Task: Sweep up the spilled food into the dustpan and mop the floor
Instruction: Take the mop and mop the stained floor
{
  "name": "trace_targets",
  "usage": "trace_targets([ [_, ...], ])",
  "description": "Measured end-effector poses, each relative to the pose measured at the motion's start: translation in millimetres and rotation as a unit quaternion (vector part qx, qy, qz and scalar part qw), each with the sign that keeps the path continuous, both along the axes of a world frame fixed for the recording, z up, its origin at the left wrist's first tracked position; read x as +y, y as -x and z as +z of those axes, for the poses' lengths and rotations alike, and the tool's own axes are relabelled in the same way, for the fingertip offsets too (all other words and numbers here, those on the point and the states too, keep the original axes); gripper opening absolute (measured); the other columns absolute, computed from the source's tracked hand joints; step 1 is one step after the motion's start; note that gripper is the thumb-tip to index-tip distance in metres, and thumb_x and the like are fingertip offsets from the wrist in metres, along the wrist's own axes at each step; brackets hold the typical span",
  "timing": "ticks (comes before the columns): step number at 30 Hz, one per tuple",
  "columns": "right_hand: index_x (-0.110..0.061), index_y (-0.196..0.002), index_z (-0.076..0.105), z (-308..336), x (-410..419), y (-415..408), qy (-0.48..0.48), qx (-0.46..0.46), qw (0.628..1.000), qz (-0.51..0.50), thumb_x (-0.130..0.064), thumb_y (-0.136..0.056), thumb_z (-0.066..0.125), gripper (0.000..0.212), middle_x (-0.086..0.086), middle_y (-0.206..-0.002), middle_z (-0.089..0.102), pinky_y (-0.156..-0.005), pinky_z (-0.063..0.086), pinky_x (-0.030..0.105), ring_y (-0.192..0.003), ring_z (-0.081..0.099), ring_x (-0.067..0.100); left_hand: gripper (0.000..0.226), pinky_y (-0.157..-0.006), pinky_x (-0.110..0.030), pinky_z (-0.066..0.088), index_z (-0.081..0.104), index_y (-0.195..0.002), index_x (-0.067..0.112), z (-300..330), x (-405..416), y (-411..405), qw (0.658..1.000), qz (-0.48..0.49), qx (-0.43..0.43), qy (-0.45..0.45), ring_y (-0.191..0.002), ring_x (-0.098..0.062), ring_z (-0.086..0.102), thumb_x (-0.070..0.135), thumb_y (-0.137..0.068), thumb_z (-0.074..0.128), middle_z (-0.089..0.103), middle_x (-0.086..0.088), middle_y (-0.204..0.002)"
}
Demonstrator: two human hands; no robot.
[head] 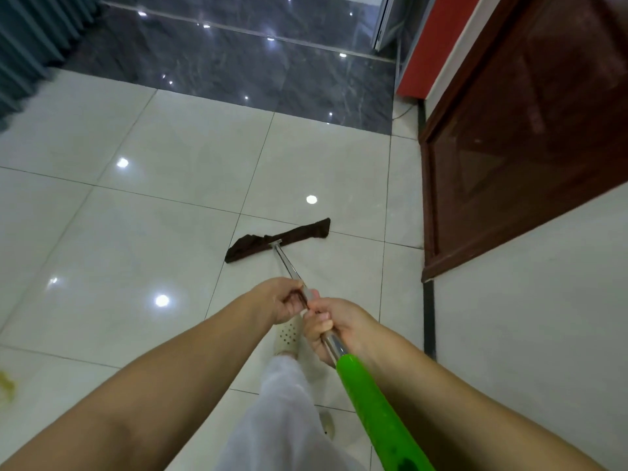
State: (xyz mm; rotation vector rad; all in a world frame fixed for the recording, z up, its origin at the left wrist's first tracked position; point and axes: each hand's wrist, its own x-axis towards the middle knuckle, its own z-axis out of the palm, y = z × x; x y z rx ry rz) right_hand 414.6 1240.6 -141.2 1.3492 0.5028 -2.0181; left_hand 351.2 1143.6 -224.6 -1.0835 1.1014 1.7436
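both bare forearms are stretched forward and converge near the middle of the view. the left hand (pixel 282 299) is placed farther ahead, its fingers and thumb curled round the thin silver metal mop shaft with a green plastic grip (pixel 307 294). the right hand (pixel 334 326) is set just behind it, nearly touching, fingers wrapped round the same shaft just above the green grip.

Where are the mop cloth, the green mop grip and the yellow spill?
mop cloth (pixel 277 240): head view, middle of the brown cloth.
green mop grip (pixel 373 406): head view, mid sleeve.
yellow spill (pixel 6 385): head view, left-edge smear.
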Motion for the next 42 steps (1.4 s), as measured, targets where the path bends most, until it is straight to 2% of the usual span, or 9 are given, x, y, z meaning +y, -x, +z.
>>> trace_targets([
  [3, -0.023, -0.078, 0.057, -12, -6, 26, 0.000, 0.002, 1.000, -0.012, -0.002, -0.096, 0.041, 0.032, 0.002, -0.036, 0.046, -0.022, 0.025, 0.010, -0.019, 0.032, 0.005, 0.027, -0.051, -0.021, 0.053, 0.044, -0.077, -0.005, -11, -4, 29, 1.000, 0.003, -0.012, -0.020, -0.034, -0.020, 0.061, 0.006, -0.101, 0.038, 0.060, -0.021, -0.050],
  [7, -0.013, -0.072, 0.049, -25, -13, 72, -0.031, 0.021, 0.999, 0.015, 0.000, -0.095, 0.037, 0.029, 0.000, -0.035, 0.040, -0.023, 0.024, 0.008, -0.020, 0.031, 0.004, 0.018, -0.066, -0.030, 0.057, 0.045, -0.101, -0.008, -20, -6, 78, 0.999, 0.010, -0.023, -0.047, -0.077, -0.025, 0.066, 0.008, -0.102, 0.037, 0.059, -0.023, -0.080],
  [12, -0.012, -0.074, 0.050, -35, -13, 143, -0.047, 0.036, 0.998, 0.020, -0.004, -0.096, 0.041, 0.025, 0.000, -0.037, 0.037, -0.025, 0.026, 0.009, -0.022, 0.031, 0.005, 0.018, -0.043, -0.032, 0.054, 0.044, -0.114, -0.003, -20, -2, 149, 0.998, 0.010, -0.027, -0.055, -0.068, -0.023, 0.060, 0.009, -0.101, 0.041, 0.059, -0.021, -0.081],
  [21, -0.017, -0.072, 0.060, -33, 8, 272, -0.037, 0.007, 0.999, -0.027, -0.007, -0.095, 0.048, 0.029, 0.001, -0.042, 0.038, -0.026, 0.028, 0.010, -0.024, 0.032, 0.007, 0.018, -0.043, -0.025, 0.054, 0.047, -0.088, 0.000, -27, 20, 286, 0.997, -0.041, -0.042, -0.040, -0.062, -0.020, 0.057, 0.012, -0.100, 0.042, 0.058, -0.014, -0.076],
  [24, -0.017, -0.072, 0.058, -35, 18, 310, -0.028, 0.006, 0.999, -0.039, -0.008, -0.096, 0.048, 0.028, 0.001, -0.042, 0.039, -0.026, 0.029, 0.010, -0.024, 0.032, 0.007, 0.021, -0.057, -0.028, 0.054, 0.049, -0.086, -0.001, -30, 31, 325, 0.998, -0.058, -0.034, -0.022, -0.062, -0.020, 0.057, 0.013, -0.100, 0.043, 0.059, -0.014, -0.076],
  [28, -0.027, -0.081, 0.058, -39, 31, 351, -0.004, 0.012, 0.998, -0.061, -0.007, -0.097, 0.045, 0.029, 0.000, -0.040, 0.037, -0.025, 0.028, 0.010, -0.023, 0.031, 0.007, 0.023, -0.048, -0.028, 0.055, 0.048, -0.083, 0.000, -35, 44, 365, 0.998, -0.043, -0.036, -0.026, -0.063, -0.019, 0.058, 0.014, -0.100, 0.043, 0.059, -0.014, -0.077],
  [35, -0.023, -0.080, 0.055, -21, 71, 377, -0.006, 0.006, 0.998, -0.056, -0.008, -0.098, 0.046, 0.025, -0.001, -0.055, 0.038, -0.024, 0.028, 0.011, -0.023, 0.032, 0.006, 0.027, -0.070, -0.027, 0.049, 0.048, -0.078, -0.001, -26, 81, 390, 0.998, -0.060, -0.017, -0.007, -0.067, -0.017, 0.060, 0.012, -0.101, 0.041, 0.059, -0.015, -0.074],
  [38, -0.024, -0.096, 0.053, -6, 93, 365, -0.021, 0.002, 0.998, -0.057, -0.005, -0.097, 0.045, 0.021, 0.001, -0.052, 0.041, -0.024, 0.028, 0.010, -0.023, 0.031, 0.006, 0.029, -0.050, -0.021, 0.052, 0.050, -0.074, 0.000, -17, 98, 378, 0.996, -0.087, -0.033, -0.011, -0.073, -0.011, 0.062, 0.012, -0.100, 0.044, 0.062, -0.013, -0.056],
  [42, -0.023, -0.105, 0.049, 13, 119, 345, -0.043, 0.001, 0.997, -0.066, -0.004, -0.097, 0.045, 0.021, 0.004, -0.045, 0.042, -0.025, 0.029, 0.010, -0.025, 0.032, 0.007, 0.029, -0.037, -0.021, 0.049, 0.051, -0.074, 0.000, 0, 125, 357, 0.992, -0.117, -0.035, -0.021, -0.032, -0.015, 0.058, 0.012, -0.099, 0.047, 0.058, -0.010, -0.038],
])
